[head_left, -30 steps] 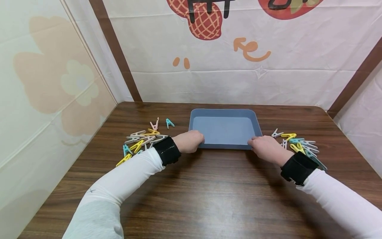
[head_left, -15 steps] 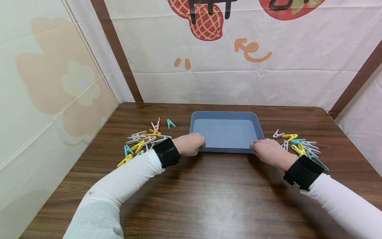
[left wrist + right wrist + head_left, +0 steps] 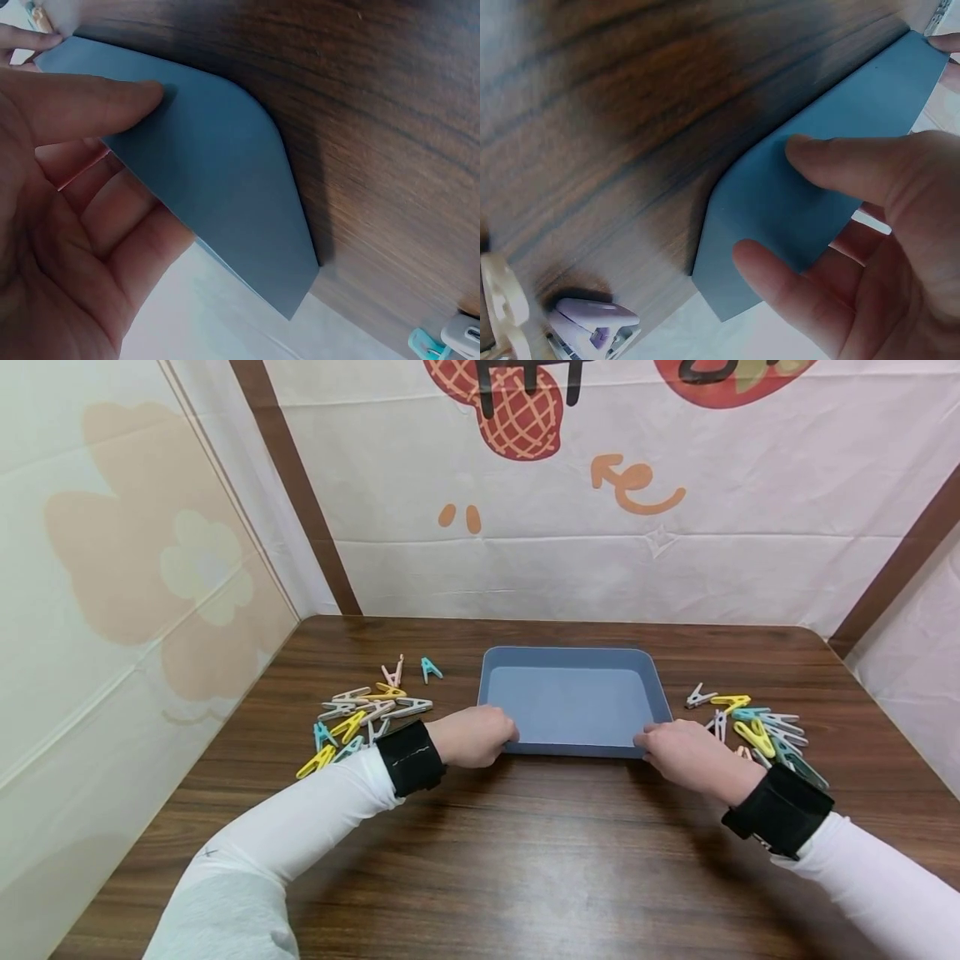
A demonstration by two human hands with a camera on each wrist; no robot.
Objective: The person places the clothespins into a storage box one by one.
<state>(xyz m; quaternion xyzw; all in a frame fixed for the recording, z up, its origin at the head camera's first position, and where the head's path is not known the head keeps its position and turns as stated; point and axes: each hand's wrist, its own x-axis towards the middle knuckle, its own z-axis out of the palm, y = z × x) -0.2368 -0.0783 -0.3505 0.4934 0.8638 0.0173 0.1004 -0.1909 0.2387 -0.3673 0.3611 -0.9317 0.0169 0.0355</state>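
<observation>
Drawn nearer the person since the earlier frames, the tray point(image 3: 576, 706) has slid along the table point(image 3: 555, 868), and both hands have come back with it; the pegs to either side lie as they did. Left hand point(image 3: 474, 735) and right hand point(image 3: 697, 758) each grip its near wall, one close to each near corner. From the head only their backs show; the wrist views add how they hold: the left thumb point(image 3: 124, 105) presses the wall's outer face while other fingers curl over the rim behind it, and the right thumb point(image 3: 847, 159) does likewise, with a second finger in front of the wall too. Each wrist view also catches the other hand's fingers at the wall's far end. Left of the tray lies a heap of pegs point(image 3: 348, 725), two bright yellow and one orange-yellow among them; just beyond it, nearer the tray, are one pink peg point(image 3: 391, 674) and one turquoise peg point(image 3: 431, 669), the latter apart. Right of the tray is a second heap point(image 3: 755, 737), with two yellow pegs; the pale ones overlap too much to count in either. Two black wristbands point(image 3: 410, 757) show, one per arm, nearer the person than the tray.
</observation>
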